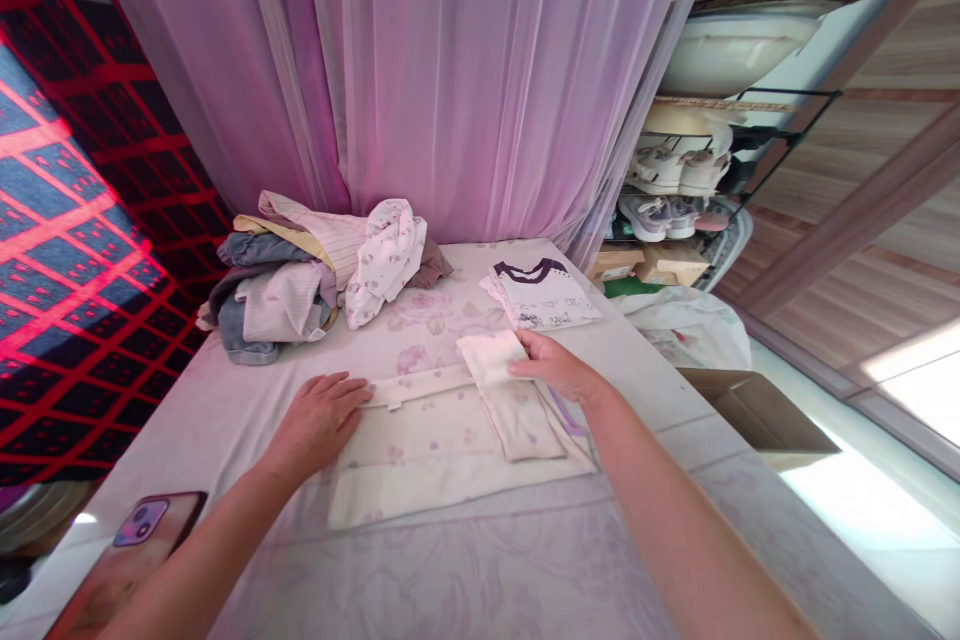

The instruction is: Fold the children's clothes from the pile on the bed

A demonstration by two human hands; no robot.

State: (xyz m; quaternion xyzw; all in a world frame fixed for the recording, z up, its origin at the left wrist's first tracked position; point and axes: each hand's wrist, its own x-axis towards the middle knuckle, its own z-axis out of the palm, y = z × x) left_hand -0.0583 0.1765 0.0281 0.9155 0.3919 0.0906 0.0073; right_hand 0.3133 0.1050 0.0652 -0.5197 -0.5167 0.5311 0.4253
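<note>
A cream shirt (420, 440) with a faint floral print lies partly folded on the flower-patterned bed cover (337, 585). Lilac trim shows along its right end, and a small white tag is near its upper left edge. My left hand (319, 412) rests palm down at the shirt's upper left corner, fingers stretched out. At the other end, my right hand (551, 365) pinches the end of a folded sleeve (495, 360) that lies doubled over the shirt. The thumb is in front and the fingers are partly hidden behind the cloth.
Rumpled clothes (300, 270) are heaped at the back left. A folded white shirt with a dark collar (544, 292) lies at the back right. A phone (127, 560) is at the front left. Right of the bed stand a cardboard box (757, 410) and a shoe rack (780, 155).
</note>
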